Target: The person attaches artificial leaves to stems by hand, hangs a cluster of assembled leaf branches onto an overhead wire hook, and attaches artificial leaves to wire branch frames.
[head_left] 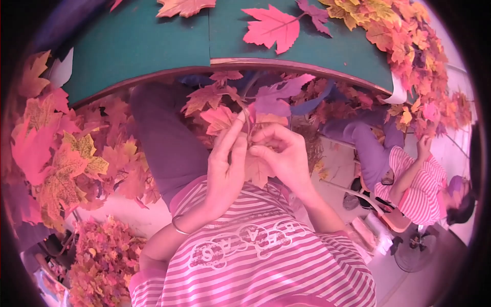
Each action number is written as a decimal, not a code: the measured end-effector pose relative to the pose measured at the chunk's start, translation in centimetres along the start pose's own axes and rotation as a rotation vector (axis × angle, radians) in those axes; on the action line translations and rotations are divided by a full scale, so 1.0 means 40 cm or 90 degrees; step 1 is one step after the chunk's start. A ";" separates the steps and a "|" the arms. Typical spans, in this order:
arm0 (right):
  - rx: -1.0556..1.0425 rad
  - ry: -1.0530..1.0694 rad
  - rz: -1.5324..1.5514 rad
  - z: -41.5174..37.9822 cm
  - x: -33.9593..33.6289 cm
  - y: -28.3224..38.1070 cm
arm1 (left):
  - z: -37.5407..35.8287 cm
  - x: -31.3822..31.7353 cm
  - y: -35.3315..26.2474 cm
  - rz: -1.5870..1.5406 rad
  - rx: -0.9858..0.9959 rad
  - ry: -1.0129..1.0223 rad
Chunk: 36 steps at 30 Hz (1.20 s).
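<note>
Close in front of my striped shirt, both hands meet at a branch of artificial maple leaves (218,118) with pink, orange and purple leaves. My left hand (227,166) has its fingers pointing up along the thin stem, closed against it. Thumb and fingertips of my right hand (282,153) pinch the same stem from the other side. A purple leaf (273,99) rises above the hands, and a pale orange leaf (259,171) hangs between them. Exactly where the stem is gripped is partly hidden by the fingers.
A green table (153,43) curves across the top, with a pink maple leaf (273,28) on it. Leaf piles (66,163) stand at the left and along the right. A co-worker (409,179) in a striped shirt sits at the right, near a clear round stool (415,250).
</note>
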State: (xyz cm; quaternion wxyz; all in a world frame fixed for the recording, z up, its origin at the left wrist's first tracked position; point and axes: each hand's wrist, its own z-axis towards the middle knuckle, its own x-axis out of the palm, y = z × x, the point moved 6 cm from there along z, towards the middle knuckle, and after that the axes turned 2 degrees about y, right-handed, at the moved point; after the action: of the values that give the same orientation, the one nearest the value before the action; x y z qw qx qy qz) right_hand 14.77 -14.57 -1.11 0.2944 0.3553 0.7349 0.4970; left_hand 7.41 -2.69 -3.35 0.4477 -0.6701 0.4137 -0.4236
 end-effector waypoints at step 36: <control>-0.537 -0.361 -0.366 0.147 -0.409 0.432 | 0.006 0.039 0.101 -0.371 -0.275 0.035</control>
State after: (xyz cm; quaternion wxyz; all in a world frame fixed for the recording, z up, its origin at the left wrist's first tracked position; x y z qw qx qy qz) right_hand 32.76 -20.46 14.48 0.7189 0.1131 0.4328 0.5321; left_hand 7.40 -5.14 -6.93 0.1452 -0.8270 0.2973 -0.4545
